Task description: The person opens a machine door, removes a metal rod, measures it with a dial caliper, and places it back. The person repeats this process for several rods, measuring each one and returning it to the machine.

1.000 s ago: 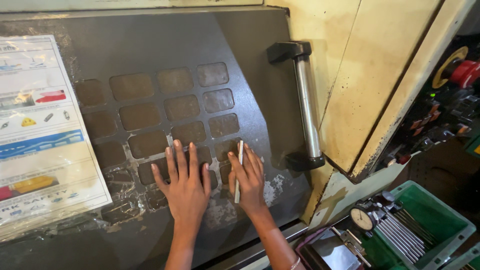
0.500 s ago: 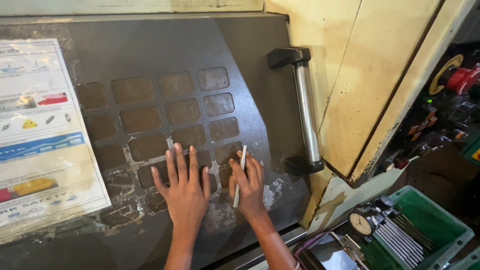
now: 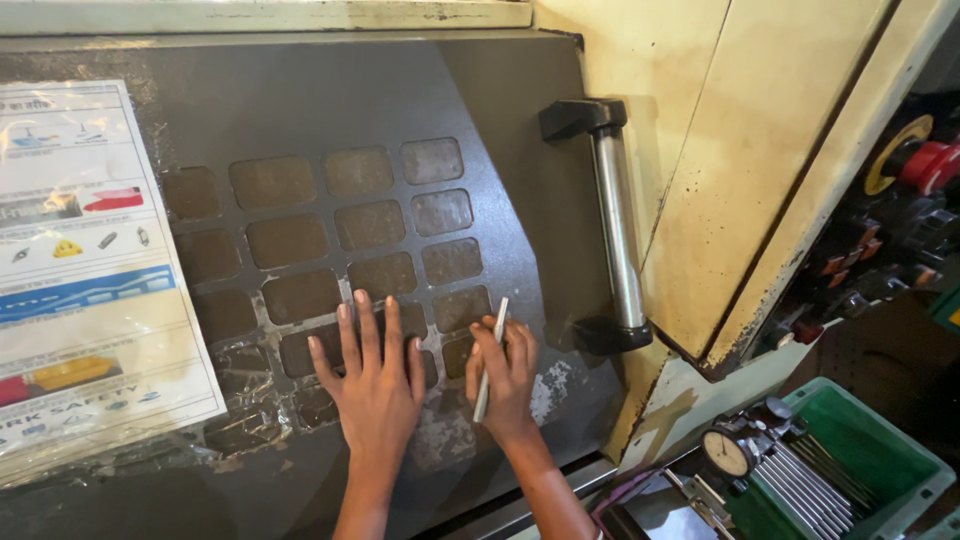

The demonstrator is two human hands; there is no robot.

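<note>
Looks like marking or scraping work, so keep the left hand (image 3: 375, 385) spread flat on the dark panel (image 3: 300, 120) to steady it while the right hand (image 3: 508, 375), pinching the thin white stick (image 3: 492, 358) over the grimy lower squares (image 3: 455, 310), goes light and controlled.

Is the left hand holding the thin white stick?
No, the left hand lies flat and empty on the dark panel, while the right hand grips the thin white stick.
</note>
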